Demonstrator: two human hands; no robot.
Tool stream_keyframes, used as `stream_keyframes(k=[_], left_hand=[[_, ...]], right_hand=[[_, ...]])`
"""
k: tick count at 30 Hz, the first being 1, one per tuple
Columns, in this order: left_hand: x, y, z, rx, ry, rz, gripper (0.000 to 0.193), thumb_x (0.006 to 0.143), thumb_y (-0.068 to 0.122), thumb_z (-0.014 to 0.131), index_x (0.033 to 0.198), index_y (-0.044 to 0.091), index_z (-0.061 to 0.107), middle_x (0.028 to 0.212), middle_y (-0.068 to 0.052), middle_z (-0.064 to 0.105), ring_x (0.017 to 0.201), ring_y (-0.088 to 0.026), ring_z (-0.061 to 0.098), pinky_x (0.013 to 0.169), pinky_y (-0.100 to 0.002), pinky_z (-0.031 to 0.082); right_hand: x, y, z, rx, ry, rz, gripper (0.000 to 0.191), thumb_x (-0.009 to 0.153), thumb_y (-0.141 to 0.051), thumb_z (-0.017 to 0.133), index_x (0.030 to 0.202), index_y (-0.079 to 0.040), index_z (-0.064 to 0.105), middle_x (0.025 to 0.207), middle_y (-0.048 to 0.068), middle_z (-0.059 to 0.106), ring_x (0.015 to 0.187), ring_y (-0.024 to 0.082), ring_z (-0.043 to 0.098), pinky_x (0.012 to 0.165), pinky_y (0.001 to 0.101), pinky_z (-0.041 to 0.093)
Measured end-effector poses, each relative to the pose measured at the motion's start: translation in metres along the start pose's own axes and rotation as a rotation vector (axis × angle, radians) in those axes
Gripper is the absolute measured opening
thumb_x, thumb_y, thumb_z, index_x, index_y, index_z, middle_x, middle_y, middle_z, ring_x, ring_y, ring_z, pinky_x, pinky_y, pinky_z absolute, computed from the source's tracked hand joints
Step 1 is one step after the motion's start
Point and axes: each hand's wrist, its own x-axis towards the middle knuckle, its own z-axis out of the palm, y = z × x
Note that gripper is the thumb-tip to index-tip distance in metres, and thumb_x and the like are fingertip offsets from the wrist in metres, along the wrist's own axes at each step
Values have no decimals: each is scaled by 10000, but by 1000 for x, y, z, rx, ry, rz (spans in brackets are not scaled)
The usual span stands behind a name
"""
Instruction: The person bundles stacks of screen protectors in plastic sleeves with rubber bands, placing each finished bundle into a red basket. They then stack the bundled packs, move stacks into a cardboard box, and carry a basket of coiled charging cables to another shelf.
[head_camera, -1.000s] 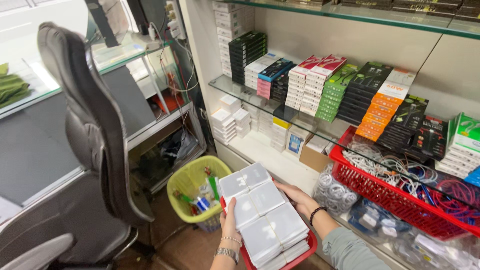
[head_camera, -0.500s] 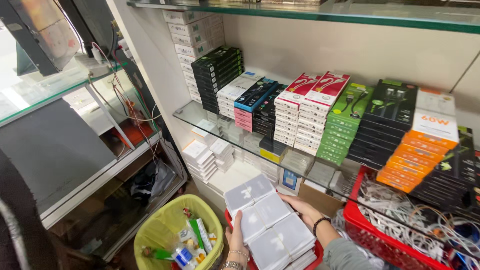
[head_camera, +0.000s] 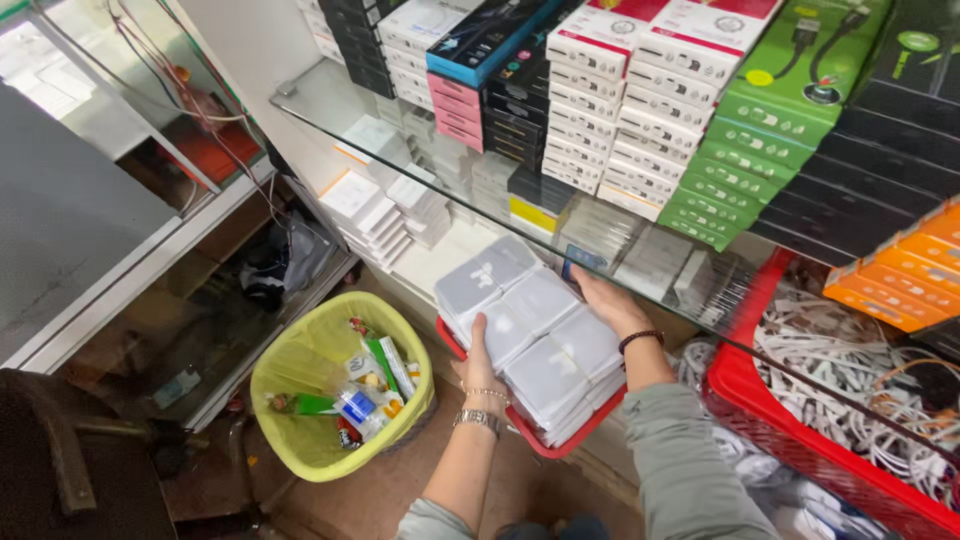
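Shop shelving of glass (head_camera: 330, 105) carries stacked boxed accessories above a red tray (head_camera: 590, 425) heaped with flat white packets (head_camera: 545, 345). Left hand (head_camera: 480, 355) grips the tray's near side, right hand (head_camera: 610, 300) steadies its far side. Beside the tray sits a yellow-lined bin (head_camera: 300, 370). Packets look light, slick, likely to slide; hold by the rim.
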Motion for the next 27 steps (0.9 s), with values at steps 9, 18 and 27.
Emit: stream_keyframes(k=[9, 18, 27], left_hand=[[-22, -26, 4, -63, -171, -161, 932, 705, 541, 840, 1379, -26, 536, 1316, -167, 681, 1125, -331, 702, 963, -498, 573], [-21, -61, 14, -38, -449, -161, 1069, 680, 678, 763, 1481, 22, 495, 1523, -78, 552, 1385, -290, 524, 1159, -432, 386], [-59, -63, -10, 538, 166, 372, 1151, 825, 555, 766, 1608, -27, 156, 1636, -253, 249, 1494, -362, 296, 1228, -456, 266]], right_hand=[[-143, 86, 57, 664, 527, 36, 694, 985, -547, 411, 1535, -125, 385, 1578, 129, 442, 1445, 271, 393, 1178, 418, 289], [-112, 97, 36, 763, 450, 129, 820, 989, -620, 356, 1632, -150, 162, 1702, 48, 209, 1550, 194, 195, 1222, 336, 170], [-161, 90, 30, 823, 382, -76, 873, 978, -406, 604, 1629, -38, 154, 1597, 177, 425, 1480, 291, 411, 1193, 371, 313]])
